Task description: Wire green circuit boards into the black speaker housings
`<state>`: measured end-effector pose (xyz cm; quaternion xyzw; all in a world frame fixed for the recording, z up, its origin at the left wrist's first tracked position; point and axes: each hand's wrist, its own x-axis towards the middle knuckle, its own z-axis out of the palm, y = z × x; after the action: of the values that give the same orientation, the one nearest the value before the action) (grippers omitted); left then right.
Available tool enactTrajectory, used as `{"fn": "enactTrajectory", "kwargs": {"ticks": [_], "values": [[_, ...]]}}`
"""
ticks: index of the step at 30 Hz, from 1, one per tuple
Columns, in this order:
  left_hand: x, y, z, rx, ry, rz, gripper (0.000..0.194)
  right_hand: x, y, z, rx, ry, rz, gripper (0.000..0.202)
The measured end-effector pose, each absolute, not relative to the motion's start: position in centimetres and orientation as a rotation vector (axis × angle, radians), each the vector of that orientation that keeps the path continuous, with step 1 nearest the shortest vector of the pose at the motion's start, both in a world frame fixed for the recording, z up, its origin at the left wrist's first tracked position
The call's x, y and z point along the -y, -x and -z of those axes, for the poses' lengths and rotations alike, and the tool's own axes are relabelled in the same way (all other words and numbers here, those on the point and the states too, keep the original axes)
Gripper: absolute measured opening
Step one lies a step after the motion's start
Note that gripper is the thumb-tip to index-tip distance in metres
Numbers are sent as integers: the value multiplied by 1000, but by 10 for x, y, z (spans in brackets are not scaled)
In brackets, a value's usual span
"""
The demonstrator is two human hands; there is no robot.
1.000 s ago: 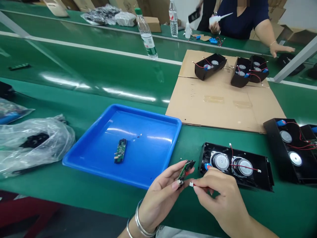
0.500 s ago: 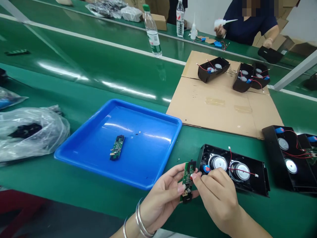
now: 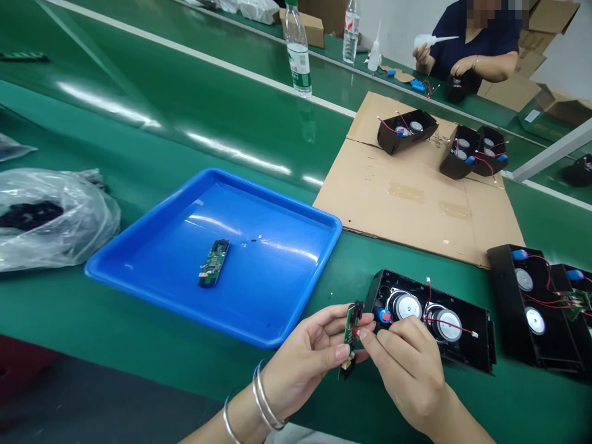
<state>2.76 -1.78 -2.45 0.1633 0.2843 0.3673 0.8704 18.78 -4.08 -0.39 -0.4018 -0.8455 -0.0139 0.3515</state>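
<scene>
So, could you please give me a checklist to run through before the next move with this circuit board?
1. Circuit board held in left hand: ok.
2. Right hand at the board: ok.
3. Any plug seated under its fingertips: cannot tell, hidden.
4. Nearest speaker housing open side up: ok.
5. Its two white plugs connected: not ok, both loose.
6. Second circuit board in blue tray: ok.

1. The green-capped bottle (image 3: 298, 52) is carrying a white-and-green label (image 3: 300, 66), its print showing too small to read.
2. The bottle farther right (image 3: 351, 34) is displaying a red mark, its lettering blurring.
3. A carton (image 3: 548, 127) at right is bearing a white sticker (image 3: 533, 116), likewise illegible.
</scene>
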Motion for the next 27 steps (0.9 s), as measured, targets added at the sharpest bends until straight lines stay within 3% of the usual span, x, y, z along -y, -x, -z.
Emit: {"fn": "enactTrajectory", "kwargs": {"ticks": [18, 27], "values": [[20, -28, 24, -561, -513, -724, 28, 48, -188, 23, 1900, 993, -202, 20], [20, -28, 28, -822, -704, -452, 36, 57, -228, -9, 2079, 1309, -112, 22]]}}
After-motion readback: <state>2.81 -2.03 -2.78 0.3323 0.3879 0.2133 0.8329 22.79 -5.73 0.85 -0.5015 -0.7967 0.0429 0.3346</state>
